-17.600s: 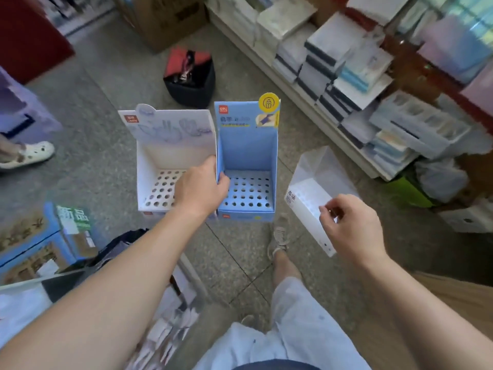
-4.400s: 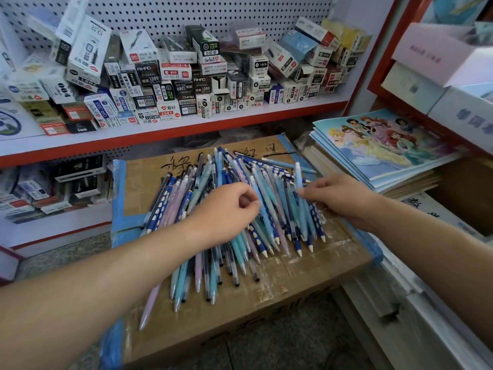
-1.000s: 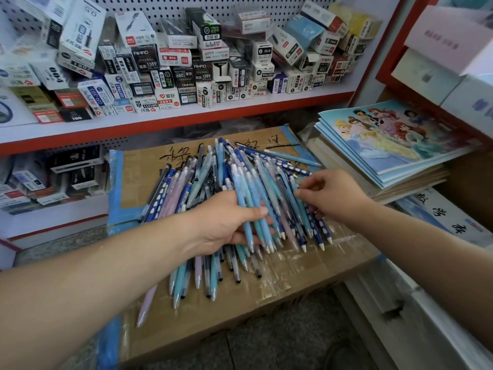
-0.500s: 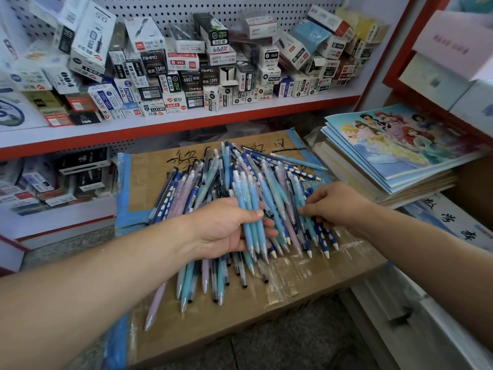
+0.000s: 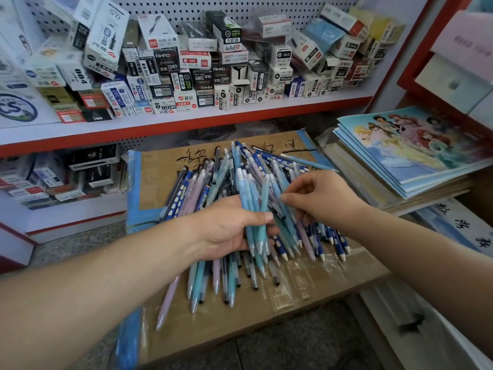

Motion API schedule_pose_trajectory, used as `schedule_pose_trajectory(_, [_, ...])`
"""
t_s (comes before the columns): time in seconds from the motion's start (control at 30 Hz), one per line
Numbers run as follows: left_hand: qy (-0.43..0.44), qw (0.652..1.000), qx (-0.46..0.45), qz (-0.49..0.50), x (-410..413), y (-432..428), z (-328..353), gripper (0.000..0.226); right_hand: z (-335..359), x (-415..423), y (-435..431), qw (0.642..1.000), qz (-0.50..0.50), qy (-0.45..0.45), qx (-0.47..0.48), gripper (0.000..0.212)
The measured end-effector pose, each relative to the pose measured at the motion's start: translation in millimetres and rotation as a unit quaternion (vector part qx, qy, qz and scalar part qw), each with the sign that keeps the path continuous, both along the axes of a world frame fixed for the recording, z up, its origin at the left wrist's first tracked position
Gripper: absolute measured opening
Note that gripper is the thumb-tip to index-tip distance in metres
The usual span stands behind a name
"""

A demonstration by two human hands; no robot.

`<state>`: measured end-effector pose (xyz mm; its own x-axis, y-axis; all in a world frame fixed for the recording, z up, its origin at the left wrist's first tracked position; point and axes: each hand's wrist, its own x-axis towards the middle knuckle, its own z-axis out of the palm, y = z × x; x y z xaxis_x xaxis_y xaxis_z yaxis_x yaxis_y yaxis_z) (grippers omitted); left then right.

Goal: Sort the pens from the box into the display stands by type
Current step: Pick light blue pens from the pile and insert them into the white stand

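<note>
Pens (image 5: 253,201), five or so pale blue ones, are bundled in the left hand's (image 5: 226,228) curled grip, and the right hand (image 5: 322,201) pinches one of them. Their long axes run front to back over the single cardboard box (image 5: 306,287), tips toward its near edge. Dozens more (too tangled to count) lie on it, mostly parallel.

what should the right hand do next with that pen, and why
Probably tuck the light blue pen that the right hand pinches into the bundle the left hand grips: it looks like the same type, and the mixed pile on the cardboard box holds more.
</note>
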<state>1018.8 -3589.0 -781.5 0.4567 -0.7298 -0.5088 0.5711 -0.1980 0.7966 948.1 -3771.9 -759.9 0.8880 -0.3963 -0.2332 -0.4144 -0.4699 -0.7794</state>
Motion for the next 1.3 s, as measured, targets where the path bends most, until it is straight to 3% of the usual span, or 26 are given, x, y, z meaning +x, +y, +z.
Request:
schedule_pose_trajectory(0.1, [0.009,1.0,0.008,0.014,2,3,0,0.027,-12,3,-9,0.987,0.008,0.037,-0.159,0.03])
schedule_pose_trajectory(0.2, [0.008,1.0,0.011,0.019,3,3,0,0.027,-13,5,-9,0.983,0.016,0.056,-0.176,0.034])
schedule_pose_trajectory(0.43, [0.013,0.998,0.022,0.06,3,-3,-1,0.031,-7,3,-11,0.994,-0.009,0.067,-0.085,0.007])
schedule_pose_trajectory(0.53, [0.012,0.997,0.02,0.07,0,-5,0,0.026,2,-2,-9,0.998,-0.031,0.031,0.042,0.009])
schedule_pose_trajectory(0.6, [0.014,0.997,0.011,0.073,-2,-6,1,0.026,9,-7,-4,0.992,0.002,0.029,0.12,0.013])
schedule_pose_trajectory(0.67, [0.024,0.997,0.003,0.068,-3,-7,1,0.03,10,-13,3,0.988,0.057,0.041,0.135,0.016])
schedule_pose_trajectory(0.8, [0.04,0.997,0.004,0.06,-4,-6,3,0.032,10,-15,11,0.99,0.117,0.027,0.068,0.011])
schedule_pose_trajectory(0.93, [0.036,0.997,0.012,0.064,-1,-3,5,0.025,7,-7,-2,0.996,0.058,0.011,0.062,0.011])
schedule_pose_trajectory(1.03, [0.029,0.997,0.027,0.072,-1,-1,5,0.023,-5,1,-10,1.0,0.02,-0.004,-0.023,0.014])
schedule_pose_trajectory(1.2, [0.012,0.997,0.027,0.07,1,4,3,0.026,-18,8,-9,0.99,0.035,0.013,-0.138,0.027])
schedule_pose_trajectory(1.3, [0.005,0.997,0.026,0.074,1,3,2,0.025,-20,11,-4,0.988,0.04,0.025,-0.145,0.029])
